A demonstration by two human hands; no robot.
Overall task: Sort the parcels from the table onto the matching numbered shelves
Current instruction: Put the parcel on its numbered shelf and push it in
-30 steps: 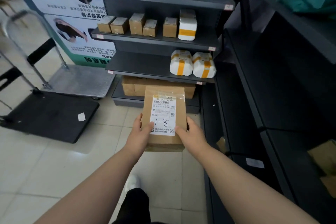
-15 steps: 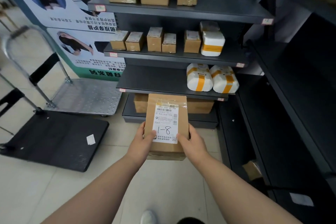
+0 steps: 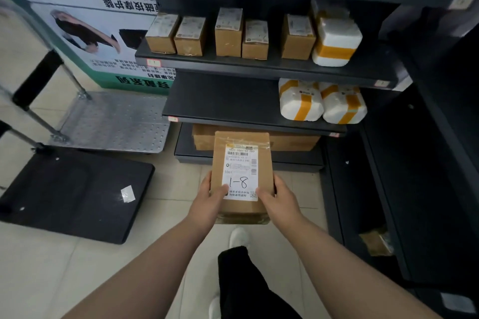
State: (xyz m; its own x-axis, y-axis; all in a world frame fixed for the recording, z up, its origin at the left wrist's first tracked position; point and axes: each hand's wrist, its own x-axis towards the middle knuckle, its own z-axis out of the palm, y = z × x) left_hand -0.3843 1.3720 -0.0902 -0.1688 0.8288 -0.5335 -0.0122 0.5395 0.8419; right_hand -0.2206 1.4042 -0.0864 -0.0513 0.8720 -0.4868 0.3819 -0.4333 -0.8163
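Closer now than a moment earlier, shelf unit [image 3: 259, 70] fills the upper view; brown parcel [image 3: 242, 176] marked "1-8" held clear of its bottom-shelf front edge; left hand [image 3: 207, 202] and right hand [image 3: 281, 202] clamped on its opposite sides, thumbs on the label.

I see both forearms bare to the bottom edge of the frame, with no sleeve, watch or ring on either. The left hand [image 3: 207, 202] and right hand [image 3: 278, 202] wear no gloves. One leg is in black trousers [image 3: 246, 285], and a white shoe [image 3: 239, 237] is on each foot.
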